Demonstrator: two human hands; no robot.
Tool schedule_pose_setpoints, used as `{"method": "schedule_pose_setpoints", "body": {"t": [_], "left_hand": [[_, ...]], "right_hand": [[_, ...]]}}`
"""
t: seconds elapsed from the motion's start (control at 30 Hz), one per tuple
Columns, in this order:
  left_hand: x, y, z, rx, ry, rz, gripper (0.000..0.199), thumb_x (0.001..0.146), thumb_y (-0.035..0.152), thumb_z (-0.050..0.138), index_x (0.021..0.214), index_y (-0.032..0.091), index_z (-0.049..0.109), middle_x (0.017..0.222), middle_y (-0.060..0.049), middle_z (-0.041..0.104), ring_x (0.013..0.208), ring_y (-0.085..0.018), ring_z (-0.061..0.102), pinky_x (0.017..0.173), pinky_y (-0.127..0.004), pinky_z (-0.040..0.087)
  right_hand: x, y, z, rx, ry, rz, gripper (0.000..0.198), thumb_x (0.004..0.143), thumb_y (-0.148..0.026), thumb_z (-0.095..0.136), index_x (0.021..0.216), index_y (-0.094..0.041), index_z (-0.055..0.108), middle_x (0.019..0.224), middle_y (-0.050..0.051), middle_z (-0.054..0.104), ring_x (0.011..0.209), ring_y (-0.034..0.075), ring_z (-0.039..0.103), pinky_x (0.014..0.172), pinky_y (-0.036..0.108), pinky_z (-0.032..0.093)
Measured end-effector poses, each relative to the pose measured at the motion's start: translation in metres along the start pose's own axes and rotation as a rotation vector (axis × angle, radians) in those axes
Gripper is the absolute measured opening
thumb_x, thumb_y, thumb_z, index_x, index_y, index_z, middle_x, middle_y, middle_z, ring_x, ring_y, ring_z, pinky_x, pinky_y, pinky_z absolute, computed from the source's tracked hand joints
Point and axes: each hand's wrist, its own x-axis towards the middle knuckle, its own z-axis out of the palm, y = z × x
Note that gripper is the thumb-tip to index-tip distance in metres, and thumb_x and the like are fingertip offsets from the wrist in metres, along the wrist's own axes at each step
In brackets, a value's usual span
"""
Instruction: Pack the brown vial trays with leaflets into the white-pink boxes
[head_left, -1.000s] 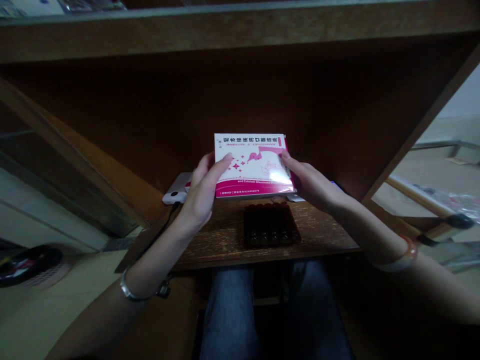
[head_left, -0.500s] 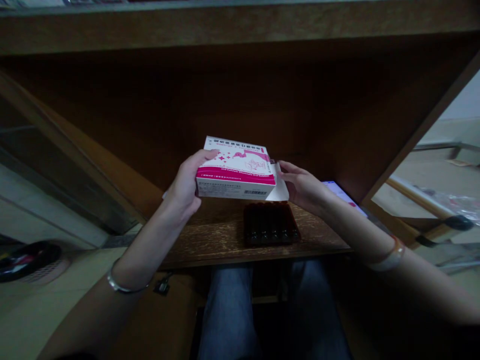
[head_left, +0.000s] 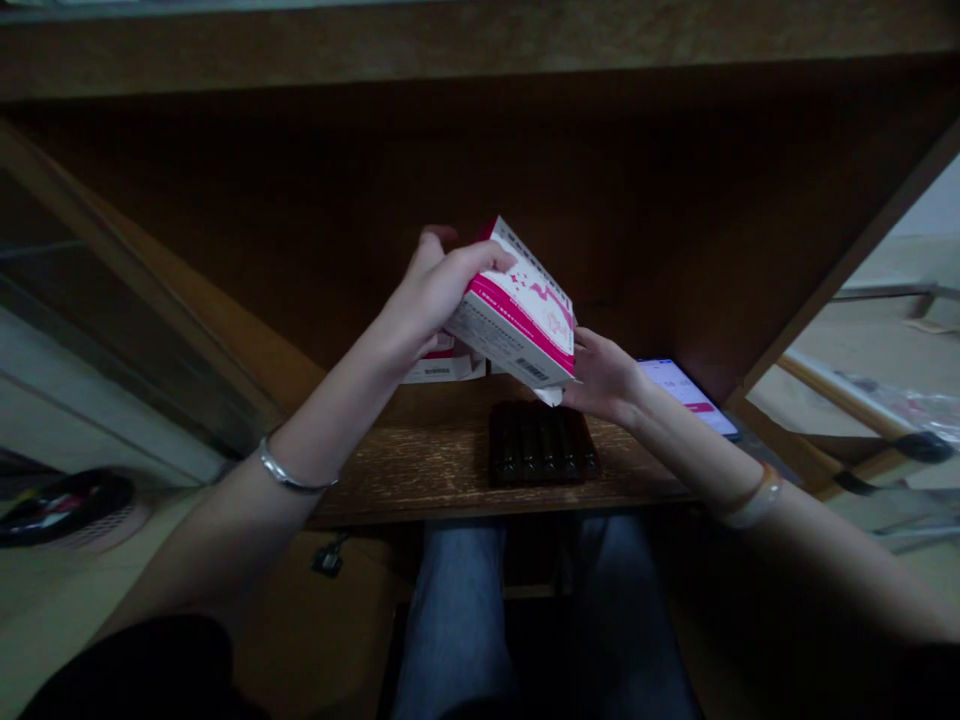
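Note:
My left hand (head_left: pixel 442 290) grips a white and pink medicine box (head_left: pixel 525 315), thumb on its printed top face. The box tilts down to the right, its open end and a loose white flap (head_left: pixel 550 396) at the lower right. At that end is my right hand (head_left: pixel 602 375), palm towards the box. Its fingertips are hidden behind the carton, so whether they hold anything does not show. Below, a dark brown tray (head_left: pixel 541 472) with several small vials rests on the wooden shelf (head_left: pixel 420 470).
Behind my left wrist lies another white and pink box (head_left: pixel 444 368). A phone (head_left: pixel 686 395) with a lit screen lies at the shelf's right. Wooden side panels and a top edge (head_left: pixel 480 45) enclose the space. A bin (head_left: pixel 71 510) stands on the floor at left.
My left hand has raised the box's left end and turned it, so it slopes down to the right. The second box behind has come into view. My right hand stays at the open end.

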Motion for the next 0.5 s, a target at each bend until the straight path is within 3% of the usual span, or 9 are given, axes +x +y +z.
{"method": "schedule_pose_setpoints", "body": {"t": [0.1, 0.2, 0.33, 0.5], "left_hand": [[0.002, 0.014, 0.015, 0.116, -0.045, 0.051, 0.036, 0.068, 0.02, 0.076, 0.101, 0.016, 0.061, 0.094, -0.004, 0.067, 0.117, -0.037, 0.062, 0.094, -0.043, 0.049], [0.006, 0.022, 0.025, 0.198, -0.059, 0.08, 0.035, 0.067, 0.023, 0.079, 0.097, 0.016, 0.063, 0.092, -0.005, 0.069, 0.116, -0.037, 0.061, 0.093, -0.042, 0.048], [0.017, 0.018, 0.027, 0.236, -0.068, 0.093, 0.035, 0.068, 0.036, 0.078, 0.096, 0.019, 0.065, 0.077, -0.003, 0.07, 0.111, -0.035, 0.064, 0.09, -0.043, 0.05], [0.034, 0.009, 0.009, 0.113, -0.06, 0.04, 0.034, 0.066, 0.045, 0.076, 0.091, 0.024, 0.066, 0.066, -0.002, 0.068, 0.103, -0.035, 0.067, 0.082, -0.043, 0.054]], "right_hand": [[0.0, 0.0, 0.001, 0.071, -0.013, 0.036, 0.041, 0.102, -0.047, 0.03, 0.104, -0.021, 0.062, 0.095, 0.006, 0.073, 0.084, 0.021, 0.069, 0.069, 0.035, 0.058], [0.004, -0.002, -0.004, 0.139, 0.079, 0.084, 0.047, 0.102, -0.045, 0.02, 0.107, -0.022, 0.061, 0.092, 0.006, 0.074, 0.081, 0.021, 0.068, 0.067, 0.034, 0.057], [0.011, -0.013, -0.014, 0.133, 0.074, 0.065, 0.056, 0.097, -0.064, 0.024, 0.107, -0.024, 0.062, 0.089, 0.006, 0.074, 0.08, 0.022, 0.069, 0.066, 0.035, 0.058], [0.007, -0.033, -0.018, 0.043, 0.02, 0.02, 0.029, 0.097, -0.05, 0.048, 0.1, -0.025, 0.063, 0.078, 0.002, 0.072, 0.071, 0.019, 0.069, 0.068, 0.036, 0.061]]}}
